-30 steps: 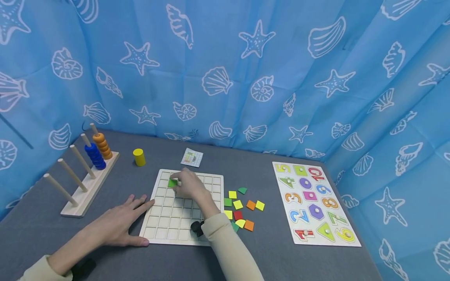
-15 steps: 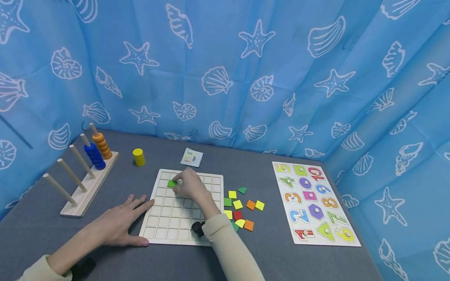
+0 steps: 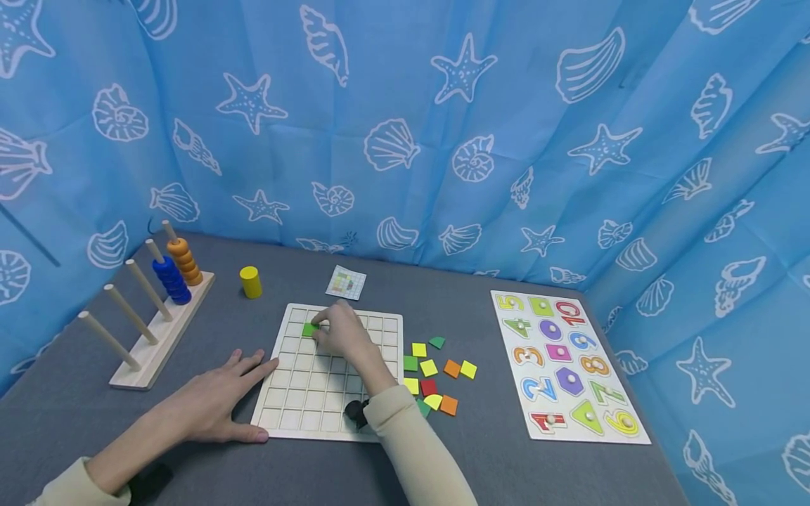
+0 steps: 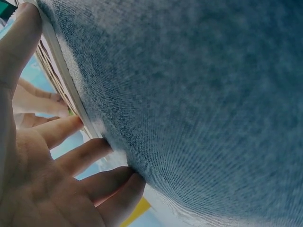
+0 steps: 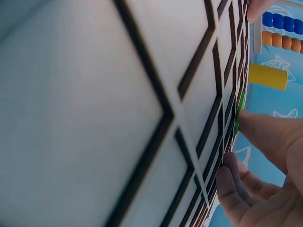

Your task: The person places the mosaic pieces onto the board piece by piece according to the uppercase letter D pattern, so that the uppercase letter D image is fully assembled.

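Observation:
A pale wooden grid board (image 3: 304, 383) lies flat on the dark grey table. My left hand (image 3: 218, 397) rests beside it, fingers spread, with the index fingertip and thumb at the board's left edge. Across the upper part of the grid reaches my right hand (image 3: 344, 334), fingers bent. One of its digits touches a green square tile (image 3: 309, 329) that sits in an upper-left cell. Seen from the right wrist, the green tile (image 5: 242, 100) shows on both sides of that fingertip, while the other fingertips stand apart from it, close at the board. The tile's right edge is partly covered.
Loose yellow, green, orange and red tiles (image 3: 427, 368) lie right of the board. A small pattern card (image 3: 346, 283) and a yellow cylinder (image 3: 250, 282) are behind it. A peg abacus (image 3: 155, 337) stands left, a number puzzle (image 3: 563, 365) right. A blue curtain (image 3: 405, 197) hangs behind.
My right hand shifts only slightly over the green tile, which keeps its place in the grid. The left hand stays still at the board's edge.

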Demonstrator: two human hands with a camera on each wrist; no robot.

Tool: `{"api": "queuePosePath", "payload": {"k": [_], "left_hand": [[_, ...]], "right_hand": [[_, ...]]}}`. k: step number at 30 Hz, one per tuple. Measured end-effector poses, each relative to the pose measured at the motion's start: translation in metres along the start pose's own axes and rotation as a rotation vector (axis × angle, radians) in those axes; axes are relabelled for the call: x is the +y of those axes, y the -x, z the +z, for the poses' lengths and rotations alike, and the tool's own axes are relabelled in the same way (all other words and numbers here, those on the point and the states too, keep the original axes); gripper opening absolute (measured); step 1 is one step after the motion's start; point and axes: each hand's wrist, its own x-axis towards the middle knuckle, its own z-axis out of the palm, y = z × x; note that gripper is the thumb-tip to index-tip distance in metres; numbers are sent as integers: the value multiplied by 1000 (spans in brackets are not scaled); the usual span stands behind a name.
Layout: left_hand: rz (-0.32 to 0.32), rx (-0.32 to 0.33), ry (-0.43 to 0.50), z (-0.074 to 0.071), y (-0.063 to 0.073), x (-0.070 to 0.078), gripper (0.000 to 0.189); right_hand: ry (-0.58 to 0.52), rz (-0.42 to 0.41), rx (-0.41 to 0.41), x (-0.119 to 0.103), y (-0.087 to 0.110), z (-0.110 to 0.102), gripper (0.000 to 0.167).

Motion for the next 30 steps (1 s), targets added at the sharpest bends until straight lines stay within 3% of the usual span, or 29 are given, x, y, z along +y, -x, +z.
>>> {"api": "queuePosePath", "payload": {"k": [6,20,30], "left_hand": [[10,2,-4,-1,0,-1,123],[-1,3,-18,1,-1,-2,124],[-4,-6,-22,2,-3,-1,124]], "right_hand": [[-3,-31,-11,1,5,-4,32],[37,-110,-19,9,24,-23,27],[10,-86,-25,27,50,-42,29]]}}
